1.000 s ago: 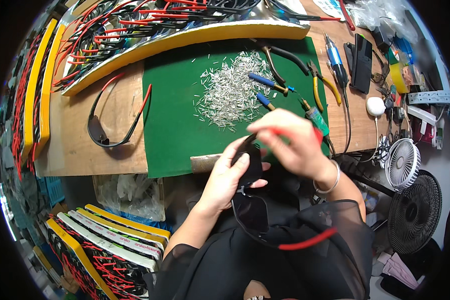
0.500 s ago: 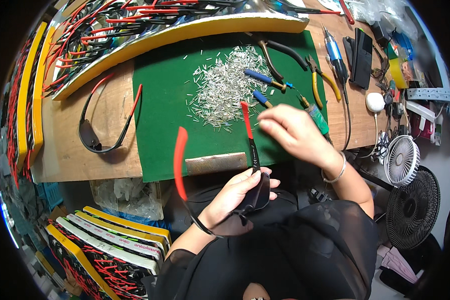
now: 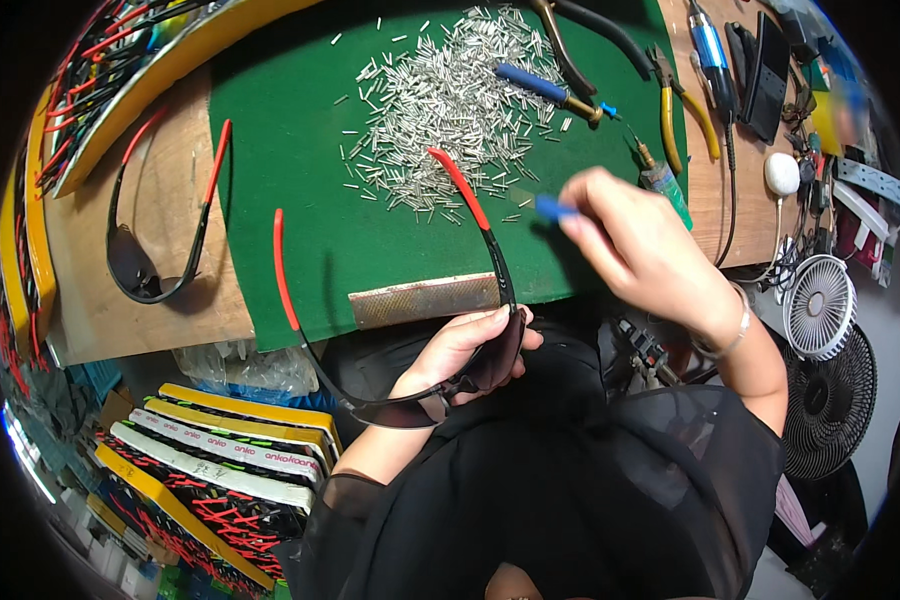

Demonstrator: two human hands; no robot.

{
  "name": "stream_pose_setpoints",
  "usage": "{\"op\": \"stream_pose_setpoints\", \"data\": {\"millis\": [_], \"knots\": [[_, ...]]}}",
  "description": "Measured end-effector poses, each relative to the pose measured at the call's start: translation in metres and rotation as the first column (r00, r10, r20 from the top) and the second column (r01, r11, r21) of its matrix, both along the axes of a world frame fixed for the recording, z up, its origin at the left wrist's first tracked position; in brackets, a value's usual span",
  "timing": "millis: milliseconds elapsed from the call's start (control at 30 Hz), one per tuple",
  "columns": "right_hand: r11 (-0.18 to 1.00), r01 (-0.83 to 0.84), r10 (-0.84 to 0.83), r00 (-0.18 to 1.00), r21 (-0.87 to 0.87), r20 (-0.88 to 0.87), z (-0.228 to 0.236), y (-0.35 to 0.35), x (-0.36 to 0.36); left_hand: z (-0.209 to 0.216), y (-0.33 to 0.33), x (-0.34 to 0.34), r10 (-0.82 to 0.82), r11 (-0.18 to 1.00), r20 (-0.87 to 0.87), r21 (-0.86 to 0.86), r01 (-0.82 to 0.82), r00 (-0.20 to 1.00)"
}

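Observation:
My left hand [image 3: 460,352] is closed around a pair of black sunglasses [image 3: 402,412] near one hinge. Their lenses are dark, and both red-tipped temples stretch toward the table. Pinched in my right hand [image 3: 652,252] is a blue-handled tool [image 3: 551,208], blurred, its working end not discernible. Beyond the hands, small silvery metal pins [image 3: 450,110] lie heaped on a green mat [image 3: 280,110]. A second blue-handled tool [image 3: 532,82] with a brass collar rests across the heap. Below the heap, a textured metal block [image 3: 425,300] lies at the mat's near edge.
Another pair of sunglasses [image 3: 150,285] sits on the wood at left. Pliers [image 3: 580,60], yellow-handled cutters [image 3: 668,120], a green bottle with a needle tip [image 3: 667,190] and a blue corded pen-like tool [image 3: 710,50] lie at right. Small fan [image 3: 818,305]; stacked trays of eyewear [image 3: 220,470] lower left.
My right hand has taken up the blue-handled tool from beside the pins. The sunglasses in my left hand have turned, their temples swinging left. The whole view has shifted.

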State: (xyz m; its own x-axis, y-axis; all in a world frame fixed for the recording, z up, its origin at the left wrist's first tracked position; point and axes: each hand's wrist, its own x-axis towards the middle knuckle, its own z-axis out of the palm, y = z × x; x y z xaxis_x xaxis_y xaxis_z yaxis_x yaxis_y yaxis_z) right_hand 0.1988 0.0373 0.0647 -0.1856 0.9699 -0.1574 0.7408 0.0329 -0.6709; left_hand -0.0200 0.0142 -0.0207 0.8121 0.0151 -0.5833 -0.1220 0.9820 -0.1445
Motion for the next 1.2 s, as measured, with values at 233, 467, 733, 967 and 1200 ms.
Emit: {"op": "stream_pose_setpoints", "data": {"millis": [233,467,733,967,1200], "knots": [[0.816,-0.169,-0.041,0.937,-0.553,-0.347,-0.005,-0.032,-0.001,0.019,0.008,0.006,-0.103,0.977,-0.200,0.164,0.137,0.974],[0.752,-0.205,-0.035,0.937,-0.626,-0.348,-0.003,-0.022,-0.001,0.022,0.004,0.009,-0.030,0.978,-0.209,0.196,0.072,0.977],[0.766,-0.231,0.013,0.938,-0.600,-0.345,-0.003,-0.020,0.001,0.032,0.008,0.012,-0.022,0.974,-0.208,0.216,0.068,0.978],[0.788,-0.221,-0.050,0.907,-0.574,-0.418,-0.014,-0.027,0.001,0.026,0.007,0.005,-0.048,0.971,-0.112,0.229,0.073,0.993],[0.888,-0.230,0.142,0.961,-0.398,-0.238,-0.009,-0.030,-0.001,0.030,0.009,0.007,-0.048,0.964,-0.135,0.254,0.082,0.990]]}}
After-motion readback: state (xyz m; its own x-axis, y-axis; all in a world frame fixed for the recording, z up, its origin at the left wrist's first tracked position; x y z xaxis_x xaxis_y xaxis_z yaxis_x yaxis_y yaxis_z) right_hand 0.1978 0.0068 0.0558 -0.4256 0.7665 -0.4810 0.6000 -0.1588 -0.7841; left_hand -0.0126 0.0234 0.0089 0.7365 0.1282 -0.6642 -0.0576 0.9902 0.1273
